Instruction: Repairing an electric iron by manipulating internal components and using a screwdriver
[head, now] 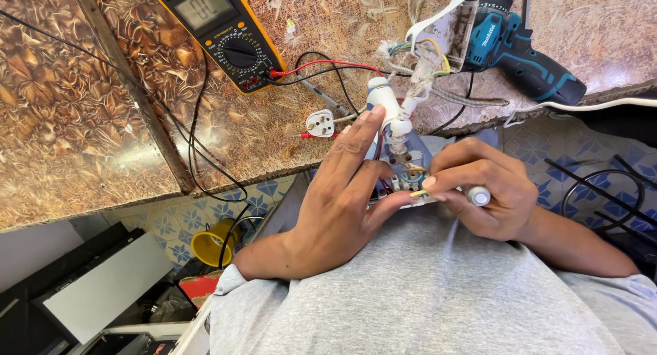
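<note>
Ok, left hand (339, 208) grips a small grey socket module (404, 167) w/ exposed terminals, thumb under its lower edge, fingers stretched up along its left side; module sits in front of the person's chest, just off the table (89, 115) edge. Right hand (482, 191) closed around a white-handled screwdriver (478, 195), handle end facing cam, thumb + index pinching at the module's lower right corner, by a yellow-green wire; tip hidden. White cable bundle (414, 88) runs from module up to a white wall box (455, 26) on the table. Yellow multimeter (219, 33) top left, red + black leads trailing right. White plug (319, 123) lies near the left fingertips. Teal cordless drill (520, 54) top right, beside the box. Yellow cup (212, 245) on the floor below.
</note>
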